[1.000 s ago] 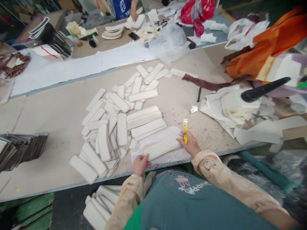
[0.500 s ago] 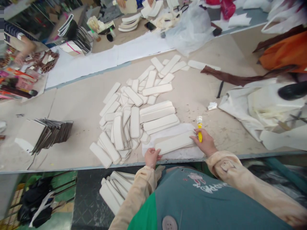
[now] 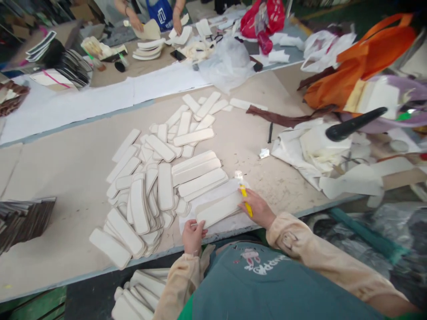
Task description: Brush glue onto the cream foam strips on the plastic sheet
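Note:
My left hand (image 3: 193, 234) pinches the near end of a long cream rounded pad (image 3: 218, 209) that lies on a white sheet (image 3: 230, 222) at the table's front edge. At the pad's far end, my right hand (image 3: 258, 209) is closed round a small yellow-handled brush (image 3: 244, 195), its pale tip pointing away from me. Just left of both hands spreads a big heap of the same cream pads (image 3: 156, 178).
Another stack of cream pads (image 3: 140, 295) sits below the table edge by my left arm. Dark flat pieces (image 3: 23, 218) are piled at the left. White fabric scraps (image 3: 316, 155), an orange bag (image 3: 353, 71) and a black handle (image 3: 353, 124) crowd the right. Another person's hands (image 3: 136, 22) work across the table.
The view swung left and then back right. Both hands stay on the same cream pad, and the brush tip now leans more to the left over the pad's end.

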Action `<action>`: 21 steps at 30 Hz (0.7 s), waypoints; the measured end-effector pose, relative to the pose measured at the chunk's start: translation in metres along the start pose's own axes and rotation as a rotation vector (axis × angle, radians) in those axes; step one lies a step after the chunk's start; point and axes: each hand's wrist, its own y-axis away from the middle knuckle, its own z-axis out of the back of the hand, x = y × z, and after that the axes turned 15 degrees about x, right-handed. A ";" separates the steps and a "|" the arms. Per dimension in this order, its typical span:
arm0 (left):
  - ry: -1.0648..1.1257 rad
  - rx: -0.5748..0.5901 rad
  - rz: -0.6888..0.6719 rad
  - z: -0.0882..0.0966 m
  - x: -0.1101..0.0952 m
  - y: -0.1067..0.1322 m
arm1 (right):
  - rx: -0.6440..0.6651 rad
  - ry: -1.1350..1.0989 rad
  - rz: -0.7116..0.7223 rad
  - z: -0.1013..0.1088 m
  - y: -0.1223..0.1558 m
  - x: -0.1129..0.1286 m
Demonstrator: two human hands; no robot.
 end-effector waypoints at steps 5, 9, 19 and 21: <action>0.004 -0.007 0.008 0.001 0.000 -0.004 | 0.273 0.041 0.242 -0.023 -0.017 0.037; -0.029 -0.009 0.025 0.002 0.000 -0.007 | 0.369 0.092 0.274 -0.037 -0.025 0.040; -0.249 -0.018 0.074 0.003 -0.026 0.012 | 0.233 0.121 -0.045 -0.003 0.012 -0.018; -0.489 -0.036 0.054 -0.002 -0.039 0.024 | 0.210 0.130 -0.130 0.010 0.020 -0.015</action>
